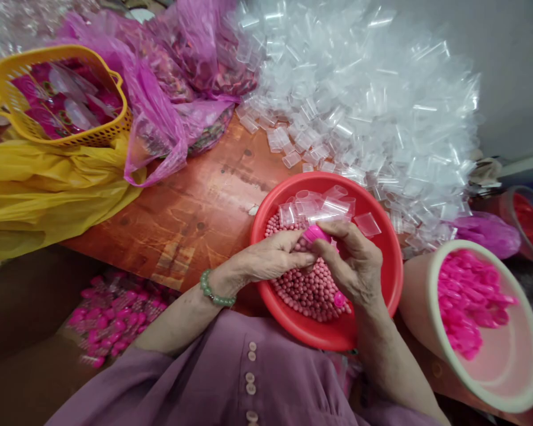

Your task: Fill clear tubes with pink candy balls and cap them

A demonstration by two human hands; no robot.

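wood-patterned, orange-brown table [195,201], worn on top, with a grey wall [510,83] beyond its far right corner. pink plastic piece [316,233]: held up over the red basin [384,296], which sits at the table's near edge. right hand [357,263]: thumb and forefinger pinch the piece from its right side. left hand [269,257]: fingers drawn together, tips against the piece's left side; cannot tell whether they grip it or something hidden beneath. green bead bracelet [217,290] on the left wrist.

in the basin, under the hands: many small pink beads [299,296], a loose bright pink part [339,299] on top of them, and clear plastic sleeves [320,204] along the far side.

farther out: large heap of similar clear sleeves [359,89] spread over the table's far right part. pale tub [519,361] to the right of the basin, holding bright pink plastic parts [471,296]. toward the far left corner, purple plastic bags [160,118], filled; beside them a yellow basket [127,121] with pink packets [71,100]. yellow plastic sheeting [48,189] hangs over the left edge. below the near edge, left: pile of pink-and-clear pieces [115,319].
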